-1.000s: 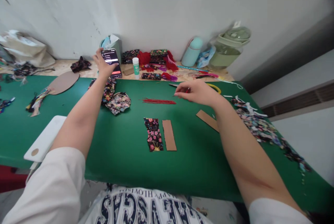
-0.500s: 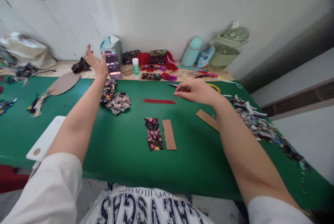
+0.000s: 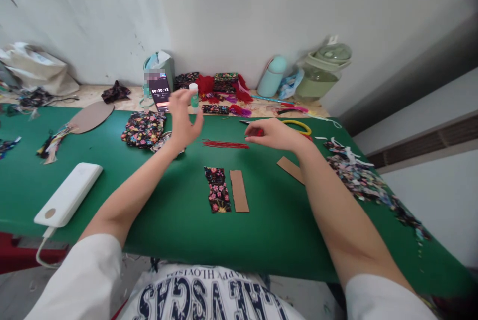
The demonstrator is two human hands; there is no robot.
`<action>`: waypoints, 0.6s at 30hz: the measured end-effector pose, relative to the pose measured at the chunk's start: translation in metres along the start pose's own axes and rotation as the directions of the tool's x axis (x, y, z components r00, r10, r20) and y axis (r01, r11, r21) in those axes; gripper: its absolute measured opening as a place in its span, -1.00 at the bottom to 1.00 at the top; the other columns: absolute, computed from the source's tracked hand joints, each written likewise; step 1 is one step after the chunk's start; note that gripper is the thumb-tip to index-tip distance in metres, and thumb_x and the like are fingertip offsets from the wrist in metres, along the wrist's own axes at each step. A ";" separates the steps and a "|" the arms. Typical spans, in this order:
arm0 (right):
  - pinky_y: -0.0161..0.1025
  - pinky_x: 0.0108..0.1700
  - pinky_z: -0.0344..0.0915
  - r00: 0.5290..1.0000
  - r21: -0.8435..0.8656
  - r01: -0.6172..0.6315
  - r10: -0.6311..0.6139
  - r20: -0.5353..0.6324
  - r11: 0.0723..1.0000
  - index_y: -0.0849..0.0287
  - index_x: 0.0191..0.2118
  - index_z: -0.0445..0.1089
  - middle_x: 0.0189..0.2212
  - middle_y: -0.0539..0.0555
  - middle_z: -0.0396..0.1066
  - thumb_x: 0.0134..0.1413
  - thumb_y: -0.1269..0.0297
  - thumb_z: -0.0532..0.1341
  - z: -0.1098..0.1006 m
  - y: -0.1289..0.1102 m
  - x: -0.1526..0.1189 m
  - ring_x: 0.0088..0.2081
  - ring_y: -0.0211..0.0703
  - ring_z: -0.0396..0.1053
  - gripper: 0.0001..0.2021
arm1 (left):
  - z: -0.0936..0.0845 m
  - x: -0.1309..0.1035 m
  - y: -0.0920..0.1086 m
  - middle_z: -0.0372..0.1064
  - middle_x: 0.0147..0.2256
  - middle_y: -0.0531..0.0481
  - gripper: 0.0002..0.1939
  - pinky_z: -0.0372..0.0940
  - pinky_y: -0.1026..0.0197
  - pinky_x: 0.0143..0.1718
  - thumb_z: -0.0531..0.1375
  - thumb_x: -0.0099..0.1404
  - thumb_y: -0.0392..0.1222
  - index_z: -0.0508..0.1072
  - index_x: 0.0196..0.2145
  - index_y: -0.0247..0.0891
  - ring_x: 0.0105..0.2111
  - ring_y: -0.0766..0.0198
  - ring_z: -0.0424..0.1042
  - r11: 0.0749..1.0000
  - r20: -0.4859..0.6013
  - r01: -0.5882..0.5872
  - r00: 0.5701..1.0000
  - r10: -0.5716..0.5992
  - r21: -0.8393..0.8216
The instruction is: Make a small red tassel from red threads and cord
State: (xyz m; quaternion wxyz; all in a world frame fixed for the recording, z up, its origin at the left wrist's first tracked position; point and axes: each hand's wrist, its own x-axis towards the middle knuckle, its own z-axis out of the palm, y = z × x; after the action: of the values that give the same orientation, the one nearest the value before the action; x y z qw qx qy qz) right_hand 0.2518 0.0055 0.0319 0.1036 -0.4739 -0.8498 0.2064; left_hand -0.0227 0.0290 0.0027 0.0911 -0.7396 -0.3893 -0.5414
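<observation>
Standing upright at the back of the surface [image 3: 179,240], the white-capped glue stick [image 3: 194,98] is partly covered by the fingertips of the left hand [image 3: 182,123], which is spread wide, thumb well apart from the fingers, with its grasp empty — whether it touches the stick cannot be told. The right hand [image 3: 274,134] is loosely curled near a bundle of red threads [image 3: 227,144]; something red shows at its fingertips, but I cannot tell whether it is held. Just behind this hand, a yellow handle [image 3: 300,122] curves out. Nearer the person, a floral fabric strip [image 3: 217,190] lies just beside a cardboard strip [image 3: 239,191], while a second cardboard strip [image 3: 289,168] is partly hidden by the right forearm. Left of the threads sits floral cloth [image 3: 142,130], and behind it a phone [image 3: 160,92] reads 00:30:13. Farther out — a white power bank [image 3: 69,194] at left, a teal bottle [image 3: 272,78] by the wall.
</observation>
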 end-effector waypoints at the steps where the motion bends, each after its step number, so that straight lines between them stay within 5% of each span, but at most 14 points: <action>1: -0.23 -0.28 0.27 1.000 -0.028 0.016 -0.016 0.006 0.999 0.18 -0.27 0.44 -0.33 0.11 0.49 0.01 0.13 0.20 0.002 0.001 0.001 -0.33 -0.13 0.38 -0.76 | 0.003 -0.003 0.010 0.24 -0.02 -0.16 -0.59 0.13 -0.06 0.06 0.05 0.32 -0.03 0.14 0.09 -0.15 0.08 0.04 0.20 1.000 0.161 -0.012 0.987 0.015 -0.020; 4: -0.20 -0.24 0.27 0.998 -0.115 0.057 -0.052 0.041 0.992 0.22 -0.15 0.42 -0.19 0.18 0.44 0.01 0.16 0.21 0.007 0.003 0.003 -0.26 -0.08 0.38 -0.69 | 0.010 -0.010 0.031 0.35 -0.08 -0.09 -0.63 0.11 -0.01 0.06 0.06 0.29 -0.20 0.21 0.05 -0.17 0.02 0.08 0.28 0.998 0.563 -0.004 0.825 0.043 -0.069; 6: -0.19 -0.21 0.28 0.996 -0.148 0.075 -0.068 0.056 0.986 0.23 -0.08 0.40 -0.13 0.21 0.40 0.01 0.18 0.21 0.010 0.004 0.004 -0.22 -0.05 0.37 -0.65 | 0.012 -0.013 0.037 0.37 -0.06 -0.09 -0.62 0.11 0.03 0.04 0.08 0.26 -0.22 0.24 0.04 -0.19 0.00 0.08 0.29 0.993 0.694 0.000 0.716 0.082 -0.117; 9: -0.16 -0.15 0.29 0.995 -0.170 0.088 -0.079 0.062 0.982 0.23 -0.03 0.38 -0.06 0.25 0.34 -0.01 0.21 0.24 0.016 0.007 0.006 -0.14 0.00 0.37 -0.61 | 0.014 -0.019 0.034 0.37 -0.02 -0.13 -0.57 0.11 0.02 0.03 0.14 0.23 -0.18 0.26 0.06 -0.20 -0.01 0.05 0.30 0.989 0.783 0.016 0.613 0.104 -0.144; 13: -0.10 -0.02 0.28 0.993 -0.187 0.093 -0.077 0.092 0.978 0.24 0.01 0.36 -0.05 0.26 0.33 -0.02 0.24 0.26 0.024 0.011 0.010 -0.04 0.08 0.33 -0.57 | 0.016 -0.027 0.027 0.33 0.03 -0.18 -0.47 0.11 -0.01 0.03 0.21 0.19 -0.10 0.25 0.10 -0.22 0.01 -0.01 0.28 0.994 0.836 0.025 0.543 0.079 -0.110; 18: -0.08 0.01 0.27 0.989 -0.198 0.085 -0.058 0.138 0.977 0.24 -0.01 0.39 -0.07 0.26 0.34 -0.01 0.25 0.26 0.028 0.006 0.012 -0.05 0.09 0.35 -0.60 | 0.019 -0.034 0.025 0.30 0.06 -0.19 -0.44 0.10 -0.02 0.06 0.21 0.19 -0.13 0.22 0.13 -0.24 0.05 -0.02 0.26 0.998 0.852 0.022 0.522 0.040 -0.060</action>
State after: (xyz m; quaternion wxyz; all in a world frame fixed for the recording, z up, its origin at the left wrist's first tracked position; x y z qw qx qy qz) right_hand 0.2395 0.0116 0.0041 0.0060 -0.4364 -0.8879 0.1454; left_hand 0.0045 0.0062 -0.0271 -0.1315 -0.9144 -0.3629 -0.1221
